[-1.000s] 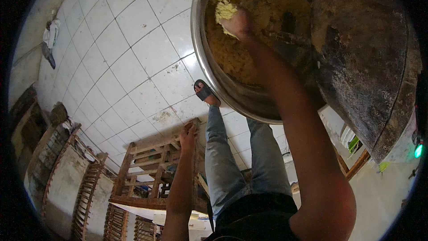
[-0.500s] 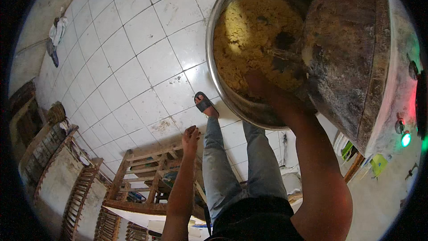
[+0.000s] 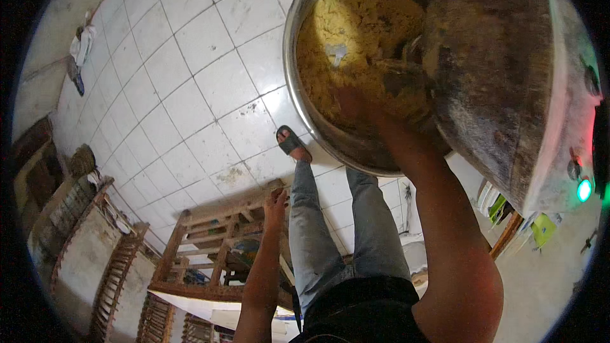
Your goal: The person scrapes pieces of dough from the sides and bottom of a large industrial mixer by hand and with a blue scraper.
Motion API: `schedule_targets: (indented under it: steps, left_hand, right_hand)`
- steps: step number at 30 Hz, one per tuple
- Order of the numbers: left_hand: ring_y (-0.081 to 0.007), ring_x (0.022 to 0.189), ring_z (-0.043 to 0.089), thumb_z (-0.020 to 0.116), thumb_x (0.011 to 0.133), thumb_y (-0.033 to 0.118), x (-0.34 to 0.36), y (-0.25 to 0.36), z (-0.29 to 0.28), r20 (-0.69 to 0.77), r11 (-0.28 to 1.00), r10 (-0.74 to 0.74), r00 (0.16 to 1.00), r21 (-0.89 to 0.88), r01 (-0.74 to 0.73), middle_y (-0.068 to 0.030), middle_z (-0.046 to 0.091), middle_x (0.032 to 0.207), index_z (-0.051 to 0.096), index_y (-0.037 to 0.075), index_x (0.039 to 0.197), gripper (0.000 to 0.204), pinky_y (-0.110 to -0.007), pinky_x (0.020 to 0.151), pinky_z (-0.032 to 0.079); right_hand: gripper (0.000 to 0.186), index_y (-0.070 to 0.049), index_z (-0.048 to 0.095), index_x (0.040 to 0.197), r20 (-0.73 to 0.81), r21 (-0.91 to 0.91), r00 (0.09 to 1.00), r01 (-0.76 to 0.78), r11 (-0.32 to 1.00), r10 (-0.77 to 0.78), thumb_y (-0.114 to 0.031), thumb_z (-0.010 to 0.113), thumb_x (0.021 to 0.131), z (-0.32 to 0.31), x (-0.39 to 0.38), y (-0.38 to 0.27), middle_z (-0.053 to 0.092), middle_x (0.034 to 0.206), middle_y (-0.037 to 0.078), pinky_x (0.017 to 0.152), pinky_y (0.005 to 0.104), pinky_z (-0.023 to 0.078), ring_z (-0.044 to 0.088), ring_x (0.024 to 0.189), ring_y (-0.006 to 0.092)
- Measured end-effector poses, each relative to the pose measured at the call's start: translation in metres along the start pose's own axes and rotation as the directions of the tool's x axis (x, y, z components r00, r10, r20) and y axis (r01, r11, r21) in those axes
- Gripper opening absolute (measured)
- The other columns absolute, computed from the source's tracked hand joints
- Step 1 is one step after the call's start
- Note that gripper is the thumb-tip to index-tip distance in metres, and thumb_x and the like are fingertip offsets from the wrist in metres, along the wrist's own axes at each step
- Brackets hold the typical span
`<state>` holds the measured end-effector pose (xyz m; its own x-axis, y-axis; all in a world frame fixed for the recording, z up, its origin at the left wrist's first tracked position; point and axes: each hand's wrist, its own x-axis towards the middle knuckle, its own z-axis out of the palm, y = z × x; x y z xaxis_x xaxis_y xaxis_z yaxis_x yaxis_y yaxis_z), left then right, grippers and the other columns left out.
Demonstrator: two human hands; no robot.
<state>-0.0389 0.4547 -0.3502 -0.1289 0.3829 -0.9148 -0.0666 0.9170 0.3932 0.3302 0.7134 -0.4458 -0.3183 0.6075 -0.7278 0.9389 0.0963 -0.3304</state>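
Note:
A large metal mixing bowl point(image 3: 291, 57) holds a yellowish, crumbly dough point(image 3: 356, 16). Into it reaches my right hand point(image 3: 352, 105), down against the dough at the near side; the fingers are dim and partly hidden, so their grip does not show. Dark parts of a mixing arm point(image 3: 400, 67) run from the mixer head into the dough. A pale grey patch shows on the dough's left part. Away from the bowl, my left hand point(image 3: 275, 206) hangs beside my left leg, loosely bent, fingers apart, with nothing in it.
A large worn, flour-dusted mixer head point(image 3: 489, 82) overhangs the bowl's right side, with a green lamp point(image 3: 584, 190) on its body. A wooden slatted rack point(image 3: 216, 248) stands near my left arm. My sandalled foot point(image 3: 293, 143) is on the white tiled floor point(image 3: 210, 57).
The dough's surface has shifted and the mixing arm sits differently; a pale grey patch now shows. My right hand is slightly farther left and forward. My left hand has moved slightly.

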Motion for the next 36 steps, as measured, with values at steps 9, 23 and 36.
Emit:
schedule_targets:
  steps: [9, 23, 36]
  left_hand:
    - [-0.02, 0.095, 0.065, 0.067, 0.094, 0.027, -0.004, 0.061, 0.025, -0.01, 0.96, 0.187, 0.982, -0.211, -0.185, -0.0127, 0.065, 0.114, 0.058, -0.001, 0.127, 0.044, -0.036, 0.082, 0.052]
    - [-0.0235, 0.105, 0.064, 0.064, 0.096, 0.019, -0.184, 0.058, -0.016, -0.13, 0.988, 0.149, 0.98, 0.049, -0.144, -0.0137, 0.062, 0.12, 0.056, 0.001, 0.126, 0.035, -0.038, 0.094, 0.05]
    - [-0.0341, 0.105, 0.054, 0.065, 0.09, 0.021, -0.383, -0.17, -0.061, -0.971, 0.923, -0.19, 0.143, -0.127, 0.362, -0.0267, 0.05, 0.116, 0.042, -0.011, 0.126, 0.054, -0.043, 0.094, 0.044]
  right_hand:
    - [0.051, -0.001, 0.055, 0.127, -0.13, 0.093, 0.991, 0.01, 0.996, 0.002, -0.022, 0.072, 0.084, -0.041, -0.028, -0.005, 0.059, 0.109, 0.02, 0.083, 0.0456, 0.049, 0.06, 0.092, 0.0305]
    - [0.05, -0.002, 0.055, 0.127, -0.204, 0.503, 0.955, -0.086, 0.86, 0.215, -0.024, 0.071, 0.085, -0.008, -0.055, 0.038, 0.059, 0.105, 0.019, 0.079, 0.045, 0.049, 0.06, 0.089, 0.0305]
    - [0.049, -0.002, 0.055, 0.126, -0.066, 0.3, 0.989, -0.104, 0.948, 0.129, -0.026, 0.07, 0.086, -0.058, -0.037, 0.048, 0.059, 0.101, 0.018, 0.076, 0.0445, 0.05, 0.059, 0.085, 0.0304]
